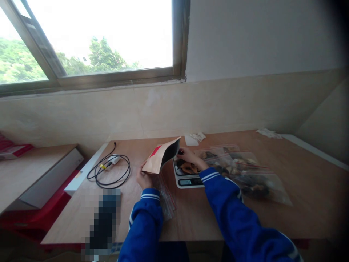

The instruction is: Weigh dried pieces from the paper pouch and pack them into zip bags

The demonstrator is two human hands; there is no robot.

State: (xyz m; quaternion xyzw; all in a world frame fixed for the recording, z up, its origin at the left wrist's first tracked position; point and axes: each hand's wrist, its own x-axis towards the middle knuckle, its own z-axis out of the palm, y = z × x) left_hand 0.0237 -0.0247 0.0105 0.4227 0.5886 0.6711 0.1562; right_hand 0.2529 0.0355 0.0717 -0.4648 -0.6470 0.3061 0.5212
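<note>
A brown kraft paper pouch [155,160] with a red patch is gripped at its lower left edge by my left hand [144,179]. Its dark mouth gapes toward the right. My right hand [189,155] is beside that mouth, fingers pinched together around something dark and small that I cannot make out. Below it is a white kitchen scale [178,182] with a lit display. Dark and orange-brown dried pieces [189,168], perhaps mushroom, lie on the scale, partly covered by my right hand. Under my left wrist are clear zip bags [166,198].
Several clear zip bags [278,185] with dark dried pieces lie right of the scale. A coiled black cable [128,171] with a white plug lies left. Nearer is a pixelated dark object [105,218]. Crumpled white paper [198,137] rests by the wall.
</note>
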